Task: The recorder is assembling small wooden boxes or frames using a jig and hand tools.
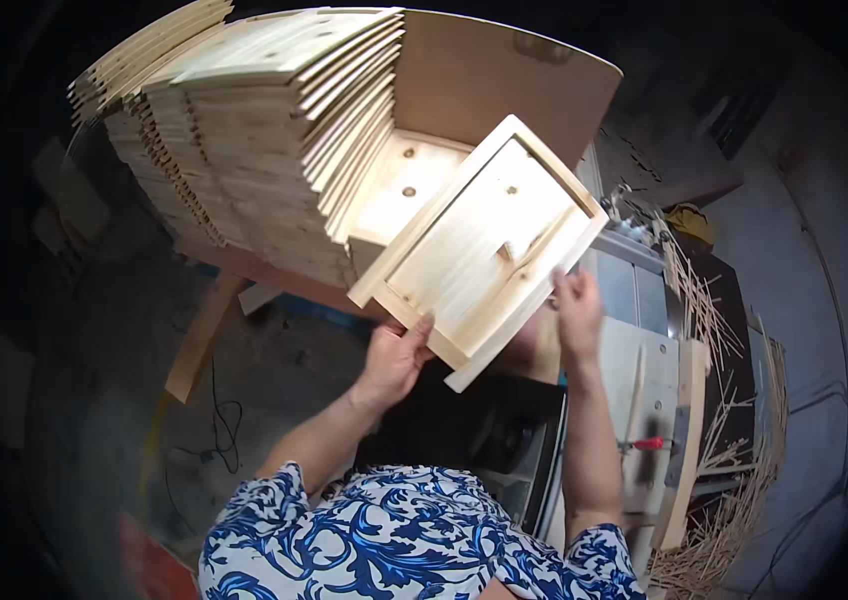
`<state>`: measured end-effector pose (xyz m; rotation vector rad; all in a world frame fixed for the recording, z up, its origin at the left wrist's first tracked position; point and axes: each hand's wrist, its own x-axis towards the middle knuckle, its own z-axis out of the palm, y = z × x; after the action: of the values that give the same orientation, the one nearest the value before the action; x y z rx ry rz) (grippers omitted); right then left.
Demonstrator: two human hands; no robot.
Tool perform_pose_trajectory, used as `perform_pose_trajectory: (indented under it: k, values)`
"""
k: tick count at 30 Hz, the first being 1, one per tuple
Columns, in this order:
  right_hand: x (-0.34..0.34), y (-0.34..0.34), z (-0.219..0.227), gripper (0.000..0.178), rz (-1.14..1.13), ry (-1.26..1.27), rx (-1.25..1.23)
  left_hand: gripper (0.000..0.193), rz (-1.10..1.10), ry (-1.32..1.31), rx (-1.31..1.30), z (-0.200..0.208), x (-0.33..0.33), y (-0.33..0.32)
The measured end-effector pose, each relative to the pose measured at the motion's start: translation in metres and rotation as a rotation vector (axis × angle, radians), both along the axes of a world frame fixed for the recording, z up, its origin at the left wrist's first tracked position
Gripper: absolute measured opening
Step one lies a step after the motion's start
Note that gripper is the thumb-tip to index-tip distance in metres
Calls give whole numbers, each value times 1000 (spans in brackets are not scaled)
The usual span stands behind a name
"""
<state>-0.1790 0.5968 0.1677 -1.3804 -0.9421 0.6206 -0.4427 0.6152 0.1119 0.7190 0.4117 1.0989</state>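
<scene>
Panel (pixel 464 250) of pale, knotty wood with a raised border, held aslant before me

My left hand (pixel 396 358) grips the near edge, thumb on the upper face; my right hand (pixel 578 310) is at the right edge, fingers curled, though I cannot tell whether they grip; left of the panel stands a tall stack of wooden boards (pixel 244 180); behind it, an upright brown sheet (pixel 494 75); to the right, thin wood strips (pixel 709 310) and a red handle (pixel 650 443).
</scene>
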Motion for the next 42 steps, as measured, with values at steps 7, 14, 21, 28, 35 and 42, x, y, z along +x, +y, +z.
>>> perform_pose_trajectory:
  k: [7,14,21,28,35,42]
  values:
    - [-31,200,-51,32,-155,-252,30,36,21,200,-122,1,-2,92]
    - [-28,284,-111,34,-271,-624,-18,47,-156,625,-180,-17,-26,160]
    - [-36,299,-104,57,-163,-652,-191,52,-124,771,-201,-17,-28,177]
    - [-35,124,-91,56,-24,-389,-343,50,-181,708,-64,-25,-15,121]
    - [-57,-215,-168,30,-238,-387,-589,37,-899,457,366,10,157,17]
    - [-167,-480,-195,27,-1102,211,-616,30,-1058,148,1137,150,358,-206]
